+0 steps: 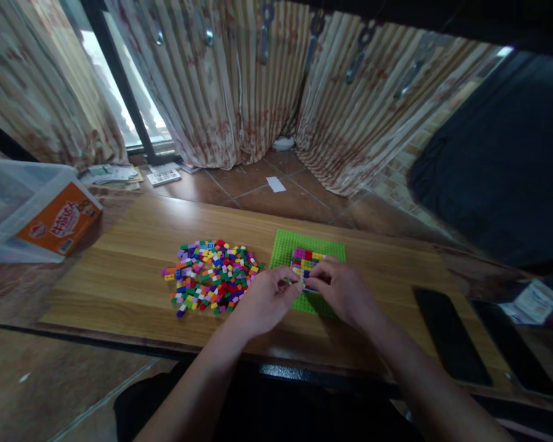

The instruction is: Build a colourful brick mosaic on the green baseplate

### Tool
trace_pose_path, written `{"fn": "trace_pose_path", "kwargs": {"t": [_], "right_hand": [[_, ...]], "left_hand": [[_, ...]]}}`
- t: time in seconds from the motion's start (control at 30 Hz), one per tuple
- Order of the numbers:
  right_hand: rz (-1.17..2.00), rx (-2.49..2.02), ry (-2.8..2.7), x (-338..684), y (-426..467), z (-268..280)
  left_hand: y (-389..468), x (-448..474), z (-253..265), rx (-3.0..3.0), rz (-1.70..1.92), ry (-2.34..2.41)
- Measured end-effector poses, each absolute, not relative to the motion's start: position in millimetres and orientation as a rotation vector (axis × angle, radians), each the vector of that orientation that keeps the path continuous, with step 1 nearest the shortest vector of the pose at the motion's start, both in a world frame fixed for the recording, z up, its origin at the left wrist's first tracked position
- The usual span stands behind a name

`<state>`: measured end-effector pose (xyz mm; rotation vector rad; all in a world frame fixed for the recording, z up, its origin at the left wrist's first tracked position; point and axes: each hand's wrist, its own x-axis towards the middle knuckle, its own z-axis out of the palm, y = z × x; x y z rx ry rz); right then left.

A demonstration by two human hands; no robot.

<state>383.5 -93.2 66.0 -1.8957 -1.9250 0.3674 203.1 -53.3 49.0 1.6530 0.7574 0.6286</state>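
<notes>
A green studded baseplate [283, 242] lies on the wooden board, with a block of multicoloured toy bricks [308, 258] built up on it. Over the near left corner of that build, my left hand [267, 298] has thumb and forefinger pinched together; whatever is between the fingertips is too small to make out. My right hand [338, 285] bends over the right side of the build, its fingers closed at the near edge, close to the left fingertips. Those fingers hide part of the bricks, and I cannot see what they grip. Left of the baseplate spreads a pile of loose toy bricks [216, 273].
The wooden board [133, 276] carries everything. A dark phone-like slab [451, 334] rests at its right, with another dark slab [511, 347] beyond. A clear plastic bin [23, 209] with an orange label stands far left. Striped curtains [203, 92] hang behind.
</notes>
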Motion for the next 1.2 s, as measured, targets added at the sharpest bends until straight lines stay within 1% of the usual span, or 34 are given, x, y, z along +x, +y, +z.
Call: {"fn": "trace_pose_path", "kwargs": {"t": [0.1, 0.17, 0.4, 0.73, 0.83, 0.93, 1.03, 1.2], "right_hand": [[0.555, -1.837, -1.669, 394, -93, 60], [0.602, -1.818, -1.558, 397, -93, 57], [0.393, -1.959, -1.555, 389, -89, 52], [0.389, -2.025, -1.529, 385, -83, 58], [0.431, -1.952, -1.455, 386, -87, 55], [0.531, -1.795, -1.252, 387, -96, 46], [0.512, -1.680, -1.063, 384, -107, 39], [0.465, -1.643, -1.134, 377, -113, 38]], "left_hand": [[-53, 203, 48, 1.642, 0.634, 0.753], [-53, 203, 47, 1.639, 0.631, 0.748], [-52, 203, 53, 1.609, 0.626, 0.781], [-45, 197, 52, 1.599, 0.676, 0.870], [-44, 197, 51, 1.613, 0.707, 0.888], [-45, 198, 49, 1.668, 0.724, 0.901], [-47, 201, 49, 1.744, 0.717, 0.949], [-50, 205, 55, 1.871, 0.707, 0.954]]}}
